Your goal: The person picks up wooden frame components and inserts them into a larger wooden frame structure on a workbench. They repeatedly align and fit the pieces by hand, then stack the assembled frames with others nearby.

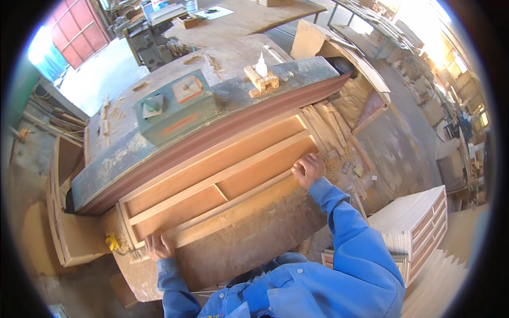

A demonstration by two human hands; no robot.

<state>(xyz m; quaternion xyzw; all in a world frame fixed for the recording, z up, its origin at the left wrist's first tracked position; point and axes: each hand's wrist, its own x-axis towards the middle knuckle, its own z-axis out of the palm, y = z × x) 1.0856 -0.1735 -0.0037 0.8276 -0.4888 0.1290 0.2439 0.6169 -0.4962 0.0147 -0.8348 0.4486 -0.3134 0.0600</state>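
A long wooden frame panel (260, 168), with pale strips over a brown plywood sheet, lies flat along the front of a belt sander. Its far long edge is beside the sander's reddish-brown sanding belt (222, 137); whether they touch I cannot tell. My left hand (158, 246) is closed over the near left corner, fingers curled on the edge. At the near right end, my right hand (309, 170) grips the edge strip, fingers bent in. A short crosspiece (220, 192) joins two long strips near the middle.
On the sander's top stand a green housing (177, 108) and a white glue bottle (261, 65) on a small wooden block. Wood pieces (324, 124) lie beyond the panel's right end. Stacked slatted frames (413, 222) stand at right. A yellow tape measure (111, 242) rests left.
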